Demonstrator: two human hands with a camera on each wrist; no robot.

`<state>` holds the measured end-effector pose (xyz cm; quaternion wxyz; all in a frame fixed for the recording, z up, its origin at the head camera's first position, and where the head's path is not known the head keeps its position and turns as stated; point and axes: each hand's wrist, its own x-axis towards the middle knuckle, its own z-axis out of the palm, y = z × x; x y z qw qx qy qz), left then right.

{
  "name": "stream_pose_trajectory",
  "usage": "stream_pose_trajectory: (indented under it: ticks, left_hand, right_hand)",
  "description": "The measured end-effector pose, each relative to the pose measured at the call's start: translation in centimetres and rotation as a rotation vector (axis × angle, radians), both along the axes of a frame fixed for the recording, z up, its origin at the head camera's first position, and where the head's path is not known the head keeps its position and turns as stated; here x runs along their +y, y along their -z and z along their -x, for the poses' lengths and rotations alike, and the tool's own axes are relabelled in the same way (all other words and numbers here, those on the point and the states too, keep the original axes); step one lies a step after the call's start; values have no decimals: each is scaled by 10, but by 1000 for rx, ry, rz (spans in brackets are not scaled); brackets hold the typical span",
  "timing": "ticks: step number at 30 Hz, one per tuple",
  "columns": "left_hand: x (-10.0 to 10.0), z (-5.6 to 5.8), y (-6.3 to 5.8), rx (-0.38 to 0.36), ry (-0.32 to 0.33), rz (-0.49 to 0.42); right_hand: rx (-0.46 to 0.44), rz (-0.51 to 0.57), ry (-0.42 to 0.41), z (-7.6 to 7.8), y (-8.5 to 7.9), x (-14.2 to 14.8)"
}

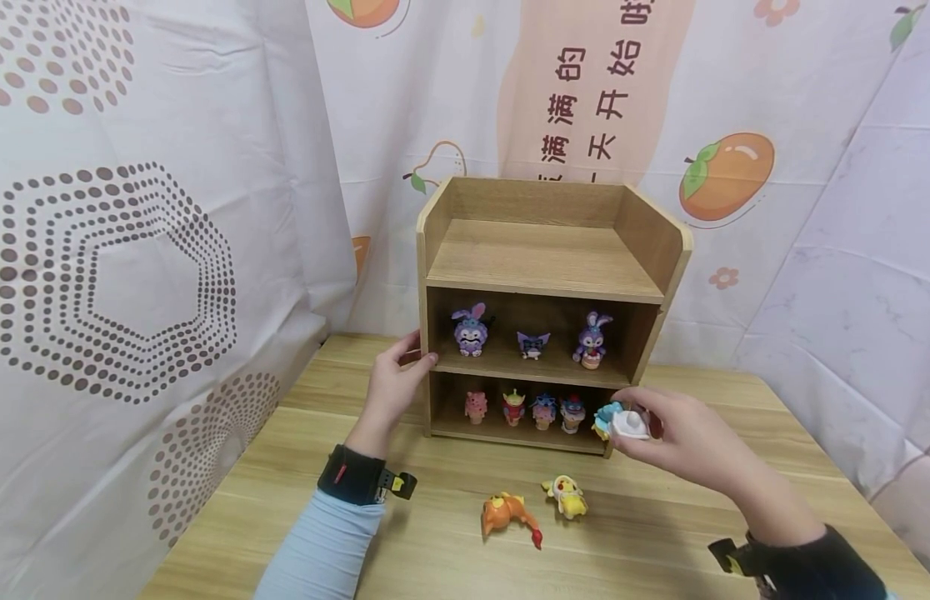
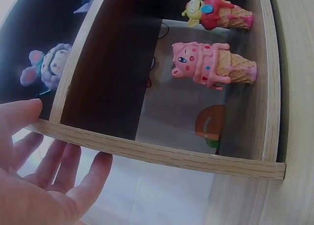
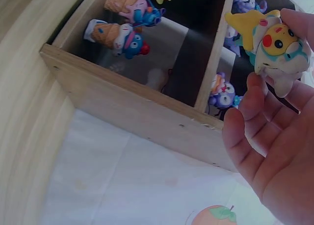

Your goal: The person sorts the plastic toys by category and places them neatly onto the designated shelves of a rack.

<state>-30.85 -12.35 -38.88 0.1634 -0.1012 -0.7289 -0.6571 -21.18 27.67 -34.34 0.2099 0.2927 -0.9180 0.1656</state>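
My right hand [image 1: 686, 437] pinches a small toy figurine [image 1: 621, 422] with white, teal and yellow parts, in front of the shelf's lower right corner. In the right wrist view this figurine [image 3: 277, 43] shows a yellow face with red cheeks. My left hand [image 1: 396, 379] holds the left side panel of the wooden shelf [image 1: 543, 287], thumb at the front edge and fingers along the outside. On the lower shelf stand several ice-cream-cone figurines, a pink bear [image 2: 201, 63] leftmost. The middle shelf holds two purple rabbits [image 1: 591, 340] and a small dark-eared figurine [image 1: 532, 344].
An orange figurine with a red-tipped tail [image 1: 510, 512] and a yellow figurine with a white hood [image 1: 566, 497] lie on the wooden table [image 1: 405, 558] in front of the shelf. Behind it hangs a printed curtain [image 1: 450, 92].
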Motion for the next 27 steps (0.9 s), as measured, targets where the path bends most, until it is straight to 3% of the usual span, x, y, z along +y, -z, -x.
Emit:
stream_pose_trajectory:
  ticks: [11,19,27]
  left_hand:
    - [0,0,0,-8,-2,11]
    - [0,-4,-4,-12,2,17]
    - [-1,1,0,-5,-10,21]
  right_hand:
    - [57,12,35,2,-18,-7]
    - [138,56,8,6,-32,-13]
    - [195,50,12,11,-52,-16]
